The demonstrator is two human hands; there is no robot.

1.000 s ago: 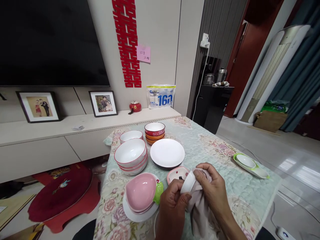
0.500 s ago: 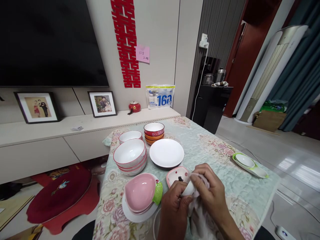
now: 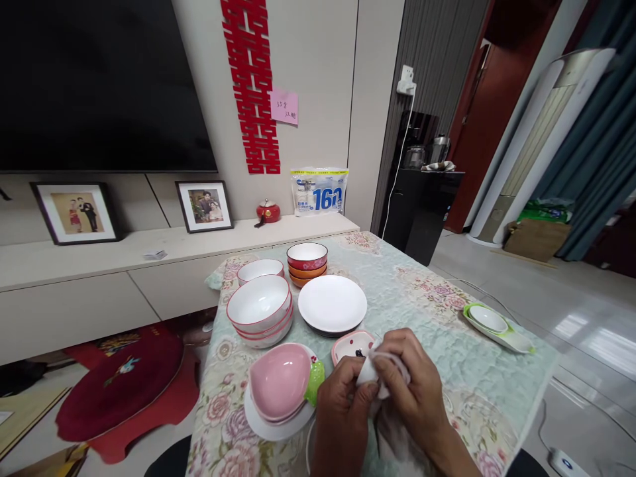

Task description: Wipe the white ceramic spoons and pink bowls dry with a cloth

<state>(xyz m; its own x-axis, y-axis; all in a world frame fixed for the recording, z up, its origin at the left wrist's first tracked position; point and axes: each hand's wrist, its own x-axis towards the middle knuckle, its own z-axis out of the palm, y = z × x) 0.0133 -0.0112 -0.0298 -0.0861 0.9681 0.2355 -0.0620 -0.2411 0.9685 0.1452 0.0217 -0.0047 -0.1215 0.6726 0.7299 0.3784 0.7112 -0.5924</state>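
Observation:
My left hand (image 3: 348,401) grips a small white dish (image 3: 367,373), whose full shape is hidden by the fingers. Pressed against it is a pale cloth (image 3: 397,434), bunched in my right hand (image 3: 417,381), with its loose end hanging down toward the table edge. Just behind both hands lies a pink-rimmed dish (image 3: 342,346) with red dots and a dark figure inside, partly covered by them. A pink fruit-shaped bowl (image 3: 279,379) with a green leaf handle rests on a white plate (image 3: 263,429), left of my left hand. Under my left wrist a pale round rim is mostly hidden.
Red-rimmed white bowls (image 3: 259,305) are stacked at the table's left. Behind stand red and orange bowls (image 3: 307,265), beside stacked white plates (image 3: 332,303). A green-edged dish holding a smaller white one (image 3: 489,319) sits near the right edge. A red stool (image 3: 119,384) is below left.
The small white dish has turned a little and tilts more upright between my hands. My right hand and the cloth have shifted slightly against it. The dishes on the table stay put.

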